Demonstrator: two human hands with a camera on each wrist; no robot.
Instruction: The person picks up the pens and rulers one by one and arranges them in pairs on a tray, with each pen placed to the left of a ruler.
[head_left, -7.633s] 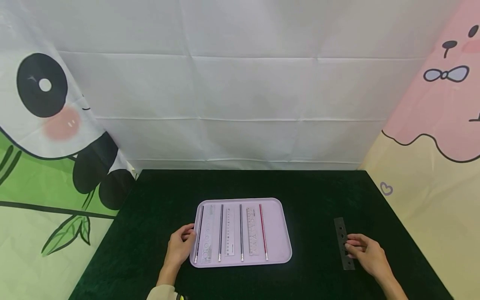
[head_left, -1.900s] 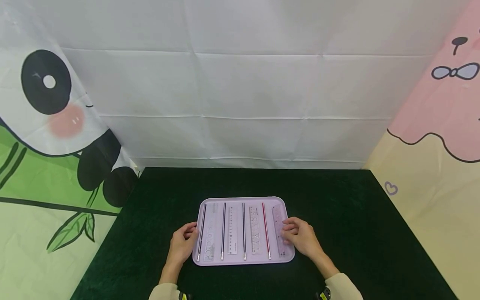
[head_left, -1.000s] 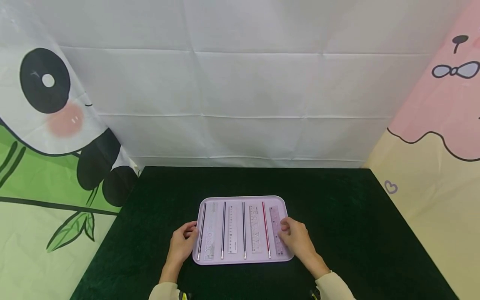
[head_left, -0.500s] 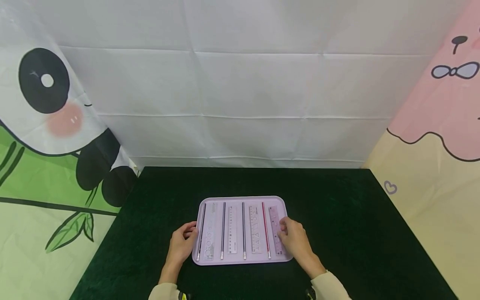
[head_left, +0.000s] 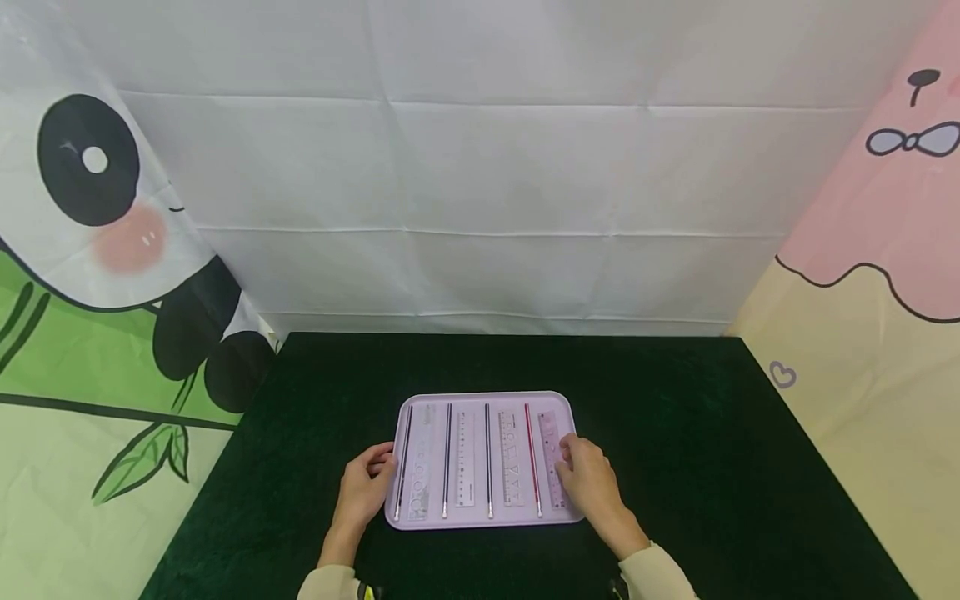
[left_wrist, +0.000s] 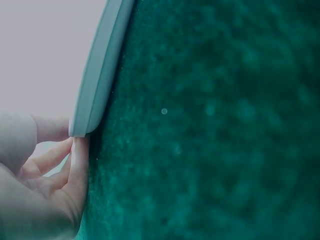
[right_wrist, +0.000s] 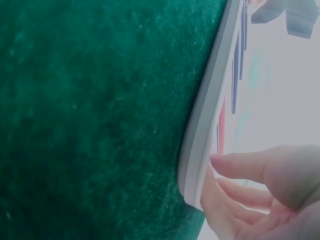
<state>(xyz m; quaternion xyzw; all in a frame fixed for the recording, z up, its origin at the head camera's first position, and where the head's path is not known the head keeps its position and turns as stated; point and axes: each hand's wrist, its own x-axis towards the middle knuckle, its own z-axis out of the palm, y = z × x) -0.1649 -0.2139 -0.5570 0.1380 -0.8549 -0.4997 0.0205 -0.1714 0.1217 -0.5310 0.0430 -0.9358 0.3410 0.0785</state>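
A pale lilac tray (head_left: 480,523) lies on the dark green table. My left hand (head_left: 363,492) grips its left edge; in the left wrist view the thumb is above and the fingertips (left_wrist: 78,150) reach under the rim. Over the right rim, my right hand (head_left: 592,479) pinches the right-hand ruler (head_left: 549,433), a see-through one with holes, its fingertips covering part of the ruler's edge. In a row to the left lie a red pencil (head_left: 533,458), a stencil ruler (head_left: 511,458), dark pencils (head_left: 489,458), a clear ruler (head_left: 465,458) and a circle-template ruler (head_left: 422,458).
The green tablecloth (head_left: 712,467) surrounds the tray on all sides. A white cloth backdrop (head_left: 495,192) hangs behind the table, with cartoon-printed cloths at left and right.
Earlier my right hand held the dark-looking ruler on the cloth at right. That ruler came into the tray beside the red pencil, then shifted slightly left. My left hand stayed at the tray.
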